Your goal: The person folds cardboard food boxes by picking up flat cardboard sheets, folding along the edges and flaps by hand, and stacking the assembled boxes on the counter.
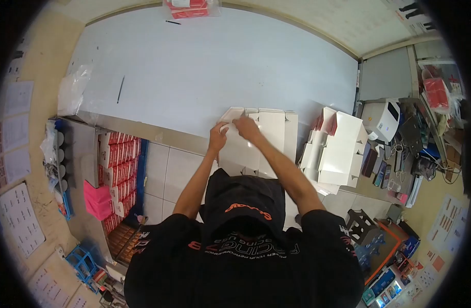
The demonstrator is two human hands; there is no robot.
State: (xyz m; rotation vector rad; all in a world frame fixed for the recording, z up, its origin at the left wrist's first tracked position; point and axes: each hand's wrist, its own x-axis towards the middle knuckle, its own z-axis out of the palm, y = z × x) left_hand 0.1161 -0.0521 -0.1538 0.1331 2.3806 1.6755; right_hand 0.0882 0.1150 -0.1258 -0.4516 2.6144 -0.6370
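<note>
left hand [218,137] and right hand [248,128] at white cardboard [269,134]
fingers bent inward near its ten o'clock corner, grip impossible to tell; stacked cardboard [342,143] at three o'clock.

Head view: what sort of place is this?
Likely a small packing room, though nothing readable confirms it. The left hand and right hand work on white cardboard at a long table; more folded cardboard lies to the right, and red-and-white packs line up at left.
</note>
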